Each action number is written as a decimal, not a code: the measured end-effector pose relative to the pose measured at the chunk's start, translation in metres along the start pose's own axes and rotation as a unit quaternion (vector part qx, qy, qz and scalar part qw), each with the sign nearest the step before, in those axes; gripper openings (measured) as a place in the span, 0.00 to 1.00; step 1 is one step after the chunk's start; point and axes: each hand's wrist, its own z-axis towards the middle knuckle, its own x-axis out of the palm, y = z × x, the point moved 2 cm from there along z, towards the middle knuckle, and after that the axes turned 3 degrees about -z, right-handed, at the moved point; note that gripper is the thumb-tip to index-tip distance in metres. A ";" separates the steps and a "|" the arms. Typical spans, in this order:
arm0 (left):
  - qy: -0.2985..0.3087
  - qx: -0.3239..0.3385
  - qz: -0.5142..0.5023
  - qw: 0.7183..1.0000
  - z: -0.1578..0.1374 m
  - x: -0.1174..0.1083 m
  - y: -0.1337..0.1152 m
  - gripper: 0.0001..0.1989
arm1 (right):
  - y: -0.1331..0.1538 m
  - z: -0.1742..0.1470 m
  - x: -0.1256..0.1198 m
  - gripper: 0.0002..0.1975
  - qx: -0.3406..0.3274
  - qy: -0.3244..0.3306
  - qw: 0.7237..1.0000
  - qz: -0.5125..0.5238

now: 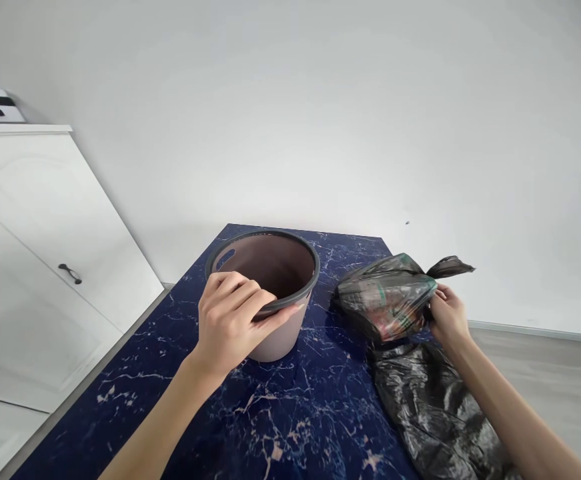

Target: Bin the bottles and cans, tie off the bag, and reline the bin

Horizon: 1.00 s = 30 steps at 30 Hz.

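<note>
A round pinkish bin (275,337) with a dark grey rim stands on the dark blue marbled table (290,420); nothing shows inside it. My left hand (233,317) grips its near rim, fingers curled over the edge. To the right lies a tied, filled black trash bag (387,297) with coloured packaging showing through. My right hand (447,313) holds this bag at its knotted neck. A second, flat black bag (430,407) lies on the table below it, under my right forearm.
A white cabinet (35,267) with a dark handle stands at the left, with a white and black device on top. A plain white wall runs behind the table. Light wood floor shows at the right.
</note>
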 end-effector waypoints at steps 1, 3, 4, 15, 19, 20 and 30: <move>-0.002 -0.001 0.001 1.000 0.000 0.000 0.000 0.14 | -0.005 0.004 -0.006 0.11 0.011 -0.012 1.000 -0.013; -0.007 -0.001 0.005 1.000 -0.001 0.001 0.000 0.14 | -0.015 0.011 -0.016 0.12 0.029 -0.035 0.998 -0.039; -0.009 -0.001 0.008 1.000 -0.001 0.001 0.000 0.14 | -0.020 0.013 -0.019 0.13 0.039 -0.040 0.997 -0.052; 0.002 0.005 0.008 1.000 0.000 -0.001 0.001 0.15 | -0.016 0.017 -0.040 0.08 0.105 0.148 0.970 -0.163; 0.002 0.002 0.007 1.000 0.001 -0.001 0.000 0.15 | 0.004 0.016 -0.065 0.26 0.060 0.154 0.963 -0.212; 0.001 0.003 0.007 1.000 0.001 0.000 0.000 0.15 | 0.006 0.014 -0.073 0.30 0.046 0.144 0.961 -0.231; -0.015 -0.016 0.018 1.000 -0.014 0.009 0.003 0.15 | -0.023 -0.075 -0.149 0.38 -0.115 0.136 0.858 -0.481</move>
